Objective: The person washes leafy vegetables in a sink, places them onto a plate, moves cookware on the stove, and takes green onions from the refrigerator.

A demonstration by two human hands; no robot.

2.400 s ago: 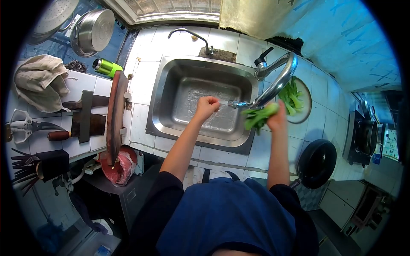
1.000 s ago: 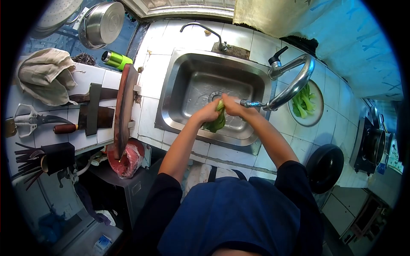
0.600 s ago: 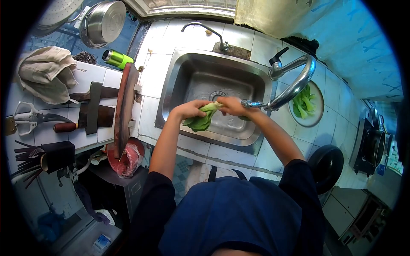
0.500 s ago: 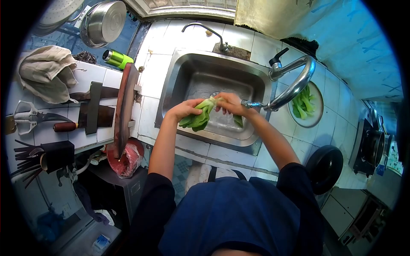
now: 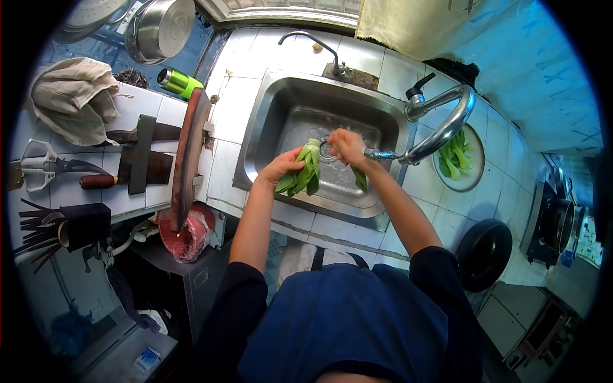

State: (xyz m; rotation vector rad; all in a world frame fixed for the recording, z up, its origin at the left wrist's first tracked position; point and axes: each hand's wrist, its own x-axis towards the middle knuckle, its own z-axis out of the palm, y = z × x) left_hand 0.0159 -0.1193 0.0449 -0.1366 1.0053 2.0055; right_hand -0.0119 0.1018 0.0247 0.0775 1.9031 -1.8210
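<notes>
Over the left part of the steel sink (image 5: 255, 137), my left hand (image 5: 283, 166) grips a head of leafy greens (image 5: 303, 171), its pale base upward and its leaves hanging down. My right hand (image 5: 347, 148) is closed just right of that base, apart from it. A loose green leaf (image 5: 359, 179) hangs beneath my right hand, held in it. The curved faucet (image 5: 447, 137) ends in a nozzle right beside my right wrist. More green stalks (image 5: 454, 155) lie on a round plate (image 5: 476, 175) right of the sink.
A black pan (image 5: 484, 255) rests at the right counter edge. On the left stand a cutting board (image 5: 188, 159), a cleaver (image 5: 147, 167), scissors (image 5: 48, 166), a cloth (image 5: 73, 96) and a green bottle (image 5: 181, 83). A thin tap (image 5: 313, 37) is behind the sink. Meat (image 5: 191, 236) sits in a red bowl below.
The hands have come apart from their joint hold on the greens. My right hand has drawn away from the base with a leaf, and my left hand keeps the head. The view has shifted slightly.
</notes>
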